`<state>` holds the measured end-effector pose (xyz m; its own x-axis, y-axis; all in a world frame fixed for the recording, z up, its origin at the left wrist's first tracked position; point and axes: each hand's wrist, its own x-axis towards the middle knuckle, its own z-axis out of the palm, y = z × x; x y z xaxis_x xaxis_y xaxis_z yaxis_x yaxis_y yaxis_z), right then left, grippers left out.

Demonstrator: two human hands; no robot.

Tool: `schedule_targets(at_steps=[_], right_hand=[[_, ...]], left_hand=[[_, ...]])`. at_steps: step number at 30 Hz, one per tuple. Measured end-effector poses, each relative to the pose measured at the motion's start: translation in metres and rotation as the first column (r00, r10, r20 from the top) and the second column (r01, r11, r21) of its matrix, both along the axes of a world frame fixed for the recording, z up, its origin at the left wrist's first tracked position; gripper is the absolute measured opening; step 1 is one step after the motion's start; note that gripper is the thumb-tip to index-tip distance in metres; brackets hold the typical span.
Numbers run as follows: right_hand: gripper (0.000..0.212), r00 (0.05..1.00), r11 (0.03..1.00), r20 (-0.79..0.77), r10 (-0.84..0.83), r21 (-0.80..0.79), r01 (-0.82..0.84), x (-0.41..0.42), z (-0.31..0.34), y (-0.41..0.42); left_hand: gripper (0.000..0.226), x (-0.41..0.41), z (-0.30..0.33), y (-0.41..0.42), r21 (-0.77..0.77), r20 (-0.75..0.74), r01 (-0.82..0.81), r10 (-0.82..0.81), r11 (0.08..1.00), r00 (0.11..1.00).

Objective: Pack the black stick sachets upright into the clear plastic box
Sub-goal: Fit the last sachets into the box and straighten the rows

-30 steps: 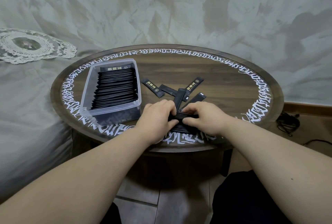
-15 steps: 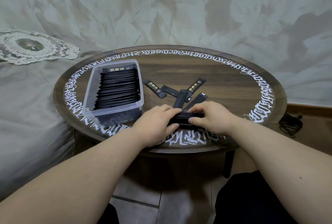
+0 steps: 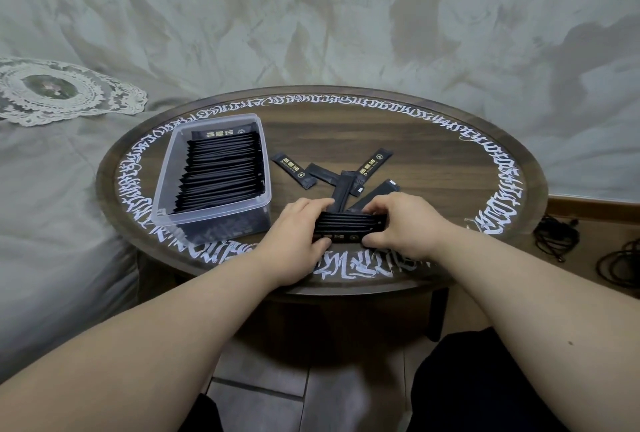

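Knees: dark trousers fill the near edge at 5 o'clock, above grey floor tiles.
Left hand: at the near rim of the tabletop; its fingers curl over the far side of the left end of a bundle of sachets, with the thumb pinching from the near side.
Right hand: grips the right end of the same bundle the same way, fingers curled over the far edge and thumb tucked on the near side.
Bundle of sachets: black sticks stacked on edge, lying crosswise between the two hands, just inside the white lettering ring at 6 o'clock on the tabletop.
Loose sachets: about five, scattered flat and overlapping, just beyond the hands near the centre of the tabletop; one lies apart toward the box.
Clear plastic box: at 9 o'clock on the tabletop, just left of the left hand, nearly full of black sachets standing on edge in a row.
Bed: grey cover at 9 o'clock beyond the tabletop, with a lace doily at 10 o'clock.
Cables: a dark tangle on the floor at 3 o'clock.
Wall: mottled grey, at 12 o'clock.
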<state>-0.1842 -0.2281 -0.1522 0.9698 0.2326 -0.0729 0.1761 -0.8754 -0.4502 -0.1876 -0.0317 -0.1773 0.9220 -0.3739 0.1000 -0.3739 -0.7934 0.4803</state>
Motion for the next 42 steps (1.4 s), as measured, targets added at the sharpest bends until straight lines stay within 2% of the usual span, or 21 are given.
schedule_targets(at_steps=[3,7,11,12,16,20,25,30,33,35,38,42], right_hand=[[0.044,1.0,1.0,0.009,0.022,0.016,-0.023,0.001,-0.002,0.005],[0.044,1.0,0.999,0.0,0.009,0.048,-0.009,-0.001,0.001,0.002],[0.036,0.996,0.999,0.078,0.044,0.015,-0.045,-0.003,0.002,0.007],[0.036,0.995,0.998,0.077,0.057,0.005,-0.057,-0.003,0.002,0.007],[0.043,0.991,0.99,0.046,0.125,-0.065,-0.122,-0.005,0.0,0.008],[0.04,0.987,0.985,0.058,0.15,-0.095,-0.144,-0.004,-0.004,0.011],[0.037,0.982,0.979,0.098,0.159,-0.141,-0.144,-0.006,0.0,0.009],[0.029,0.946,0.975,0.236,0.222,-0.076,-0.21,-0.011,0.013,0.016],[0.039,0.896,0.953,0.327,0.3,-0.141,-0.267,-0.017,0.025,0.027],[0.038,0.865,0.948,0.392,0.314,-0.176,-0.264,-0.02,0.034,0.032],[0.031,0.866,0.956,0.405,0.294,-0.099,-0.278,-0.021,0.041,0.042],[0.024,0.898,0.959,0.355,0.261,0.006,-0.282,-0.02,0.048,0.054]], left_hand=[[0.064,0.0,0.0,-0.005,-0.078,-0.02,-0.018,0.017,0.997,1.0],[0.061,-0.001,-0.001,-0.004,-0.071,-0.03,-0.024,0.022,0.997,0.999],[0.057,-0.002,0.003,-0.002,-0.102,-0.015,-0.029,0.028,0.994,0.999],[0.056,-0.002,0.004,-0.002,-0.077,-0.02,-0.028,0.026,0.997,0.999],[0.057,-0.005,0.002,-0.002,0.209,-0.003,-0.025,0.026,0.978,1.0],[0.056,-0.004,0.001,-0.001,0.274,0.024,-0.013,0.006,0.962,1.0],[0.052,-0.005,0.007,0.001,0.241,0.095,0.012,-0.036,0.971,0.995],[0.049,-0.013,0.026,0.006,0.117,0.154,0.037,-0.055,0.992,0.987],[0.049,-0.019,0.039,0.014,0.041,0.175,0.049,-0.055,0.998,0.983],[0.05,-0.023,0.049,0.022,-0.01,0.197,0.041,-0.038,0.999,0.98],[0.048,-0.027,0.06,0.035,-0.036,0.225,0.027,-0.018,0.999,0.974],[0.049,-0.028,0.076,0.055,0.014,0.245,0.029,-0.032,0.999,0.969]])
